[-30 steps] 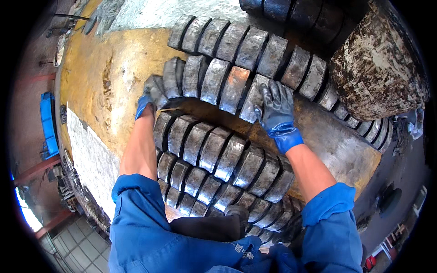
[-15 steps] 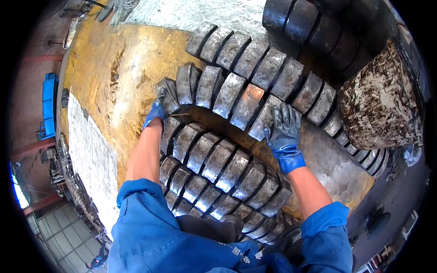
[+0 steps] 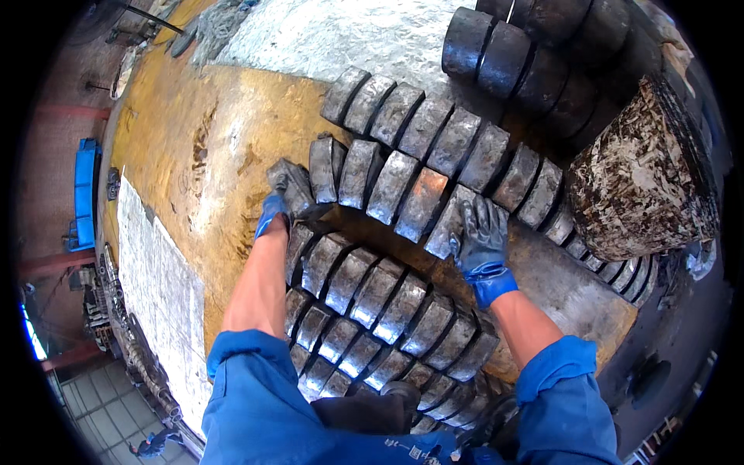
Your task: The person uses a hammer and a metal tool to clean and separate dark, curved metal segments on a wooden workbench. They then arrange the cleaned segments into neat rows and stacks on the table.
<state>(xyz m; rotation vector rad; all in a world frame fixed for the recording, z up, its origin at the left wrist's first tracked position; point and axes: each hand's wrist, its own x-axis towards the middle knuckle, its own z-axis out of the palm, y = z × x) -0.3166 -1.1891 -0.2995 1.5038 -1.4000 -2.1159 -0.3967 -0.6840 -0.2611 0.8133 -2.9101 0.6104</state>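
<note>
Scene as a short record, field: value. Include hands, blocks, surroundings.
left hand: gloved, at left end of the middle row; exact contact unclear
right hand: gloved, fingers laid over the right end block
middle row: metal blocks side by side; one has an orange-brown patch
back row: similar blocks beyond the middle row
near rows: more blocks, closer to the person
surface: yellow-brown
right side: stained container
upper right: larger dark blocks

A mottled brown-and-white container at right, a blue object far left, crumpled grey material near top.
</note>
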